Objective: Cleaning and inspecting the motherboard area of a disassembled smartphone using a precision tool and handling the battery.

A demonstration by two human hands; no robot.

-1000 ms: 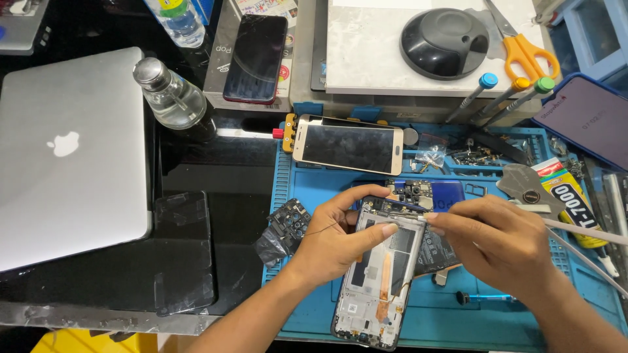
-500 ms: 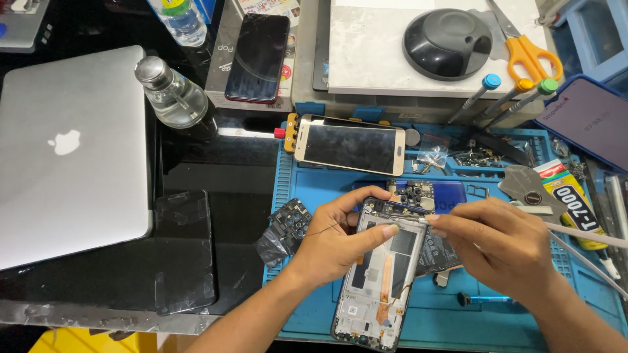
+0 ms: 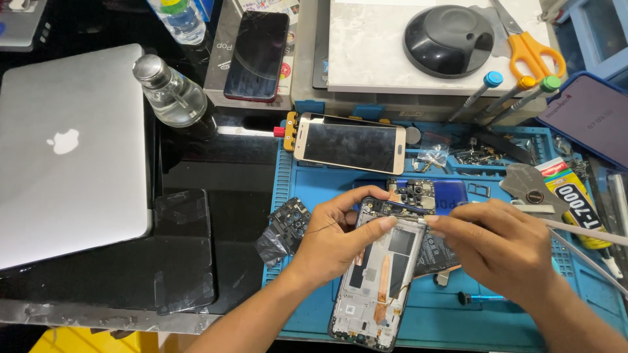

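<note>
An opened phone frame with its back off lies on the blue work mat. My left hand grips the frame's upper left edge, thumb pressed onto its top. My right hand pinches a pair of metal tweezers, the tip touching the frame's upper end near my left thumb. A green circuit board and a blue back cover lie just beyond the frame.
A gold-edged phone lies at the mat's far side. A black camera-plate part sits at the left. Glue tube, screwdrivers, orange scissors, a closed silver laptop and a glass bottle surround the mat.
Both hands stay on the opened phone frame. The view has shifted only slightly; the tweezers remain at the frame's top.
</note>
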